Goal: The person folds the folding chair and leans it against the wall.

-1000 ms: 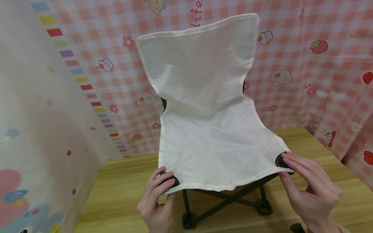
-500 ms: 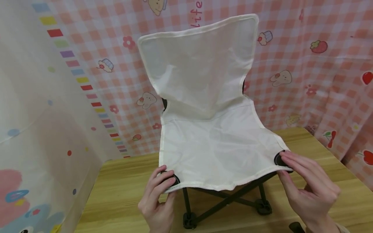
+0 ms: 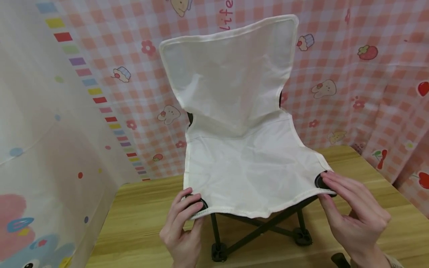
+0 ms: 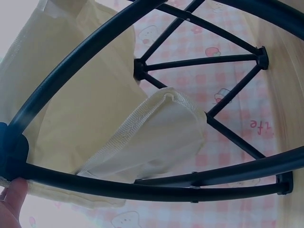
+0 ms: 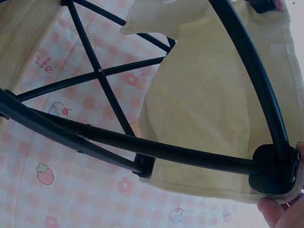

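A small folding chair with white fabric and a black tube frame stands unfolded in the head view, backrest upright. My left hand pinches the seat's front left corner, fingers on top over a black corner patch and thumb underneath. At the front right corner, my right hand holds on the same way, beside another black patch. Both wrist views show the seat from below, with crossed frame tubes. A black corner joint sits by the right hand's fingers.
Under the chair is a wood-grain table. A pink checked curtain hangs close behind, and a pale printed sheet hangs at the left. One dark rounded tube end shows near the right wrist.
Both hands keep their grip on the front corners. The seat's front edge has shifted up very slightly in the head view, the hands with it.
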{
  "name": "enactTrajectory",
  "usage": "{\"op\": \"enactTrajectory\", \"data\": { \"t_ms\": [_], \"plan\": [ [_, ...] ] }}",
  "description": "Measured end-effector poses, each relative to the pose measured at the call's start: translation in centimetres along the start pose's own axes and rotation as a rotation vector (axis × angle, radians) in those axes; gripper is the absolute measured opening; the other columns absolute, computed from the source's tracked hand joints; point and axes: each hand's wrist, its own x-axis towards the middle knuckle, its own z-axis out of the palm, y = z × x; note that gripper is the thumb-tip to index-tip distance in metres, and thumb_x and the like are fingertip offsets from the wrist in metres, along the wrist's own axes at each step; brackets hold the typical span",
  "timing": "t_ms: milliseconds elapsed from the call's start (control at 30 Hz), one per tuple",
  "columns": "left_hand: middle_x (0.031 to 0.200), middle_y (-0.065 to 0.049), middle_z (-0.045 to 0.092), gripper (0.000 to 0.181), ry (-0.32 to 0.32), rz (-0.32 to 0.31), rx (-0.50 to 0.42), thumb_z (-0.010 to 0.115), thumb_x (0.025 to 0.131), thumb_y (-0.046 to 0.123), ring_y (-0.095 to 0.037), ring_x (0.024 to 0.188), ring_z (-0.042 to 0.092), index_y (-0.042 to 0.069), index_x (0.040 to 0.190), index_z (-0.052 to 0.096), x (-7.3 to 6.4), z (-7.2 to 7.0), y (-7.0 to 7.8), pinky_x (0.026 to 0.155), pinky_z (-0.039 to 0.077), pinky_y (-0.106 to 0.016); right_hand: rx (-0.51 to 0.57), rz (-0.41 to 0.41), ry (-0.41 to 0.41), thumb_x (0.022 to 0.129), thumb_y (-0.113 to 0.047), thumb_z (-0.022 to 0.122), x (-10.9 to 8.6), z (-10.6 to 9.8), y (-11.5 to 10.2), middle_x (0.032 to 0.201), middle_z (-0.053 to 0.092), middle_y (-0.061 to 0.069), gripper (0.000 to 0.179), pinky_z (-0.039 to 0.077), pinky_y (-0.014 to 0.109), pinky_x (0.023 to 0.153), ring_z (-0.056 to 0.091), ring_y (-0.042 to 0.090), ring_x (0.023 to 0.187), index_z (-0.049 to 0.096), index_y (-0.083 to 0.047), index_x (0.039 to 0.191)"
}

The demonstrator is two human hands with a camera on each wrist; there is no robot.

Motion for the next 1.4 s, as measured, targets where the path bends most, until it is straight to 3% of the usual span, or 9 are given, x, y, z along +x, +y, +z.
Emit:
{"op": "enactTrajectory", "data": {
  "t_ms": [333, 1400],
  "plan": [
    [0.104, -0.013, 0.079, 0.023, 0.005, -0.021, 0.008, 0.078, 0.093, 0.015, -0.019, 0.122, 0.072, -0.007, 0.088, 0.075, -0.1, 0.0, 0.3, 0.106, 0.061, -0.025, -0.024, 0.010, -0.027, 0.086, -0.006, 0.085, -0.2, -0.3, 0.1, 0.102, 0.083, 0.018, 0.033, 0.060, 0.017, 0.099, 0.079, 0.014, 0.105, 0.072, 0.024, 0.088],
    [0.098, -0.017, 0.079, 0.014, 0.007, 0.030, -0.032, 0.080, 0.091, 0.010, -0.025, 0.116, 0.072, -0.003, 0.088, 0.078, 1.3, 0.6, 0.2, 0.104, 0.061, -0.027, -0.026, -0.013, -0.011, 0.086, -0.007, 0.085, 0.3, 0.9, -0.1, 0.100, 0.083, 0.018, 0.031, 0.061, 0.018, 0.097, 0.079, 0.014, 0.102, 0.073, 0.022, 0.087]
  ]
}}
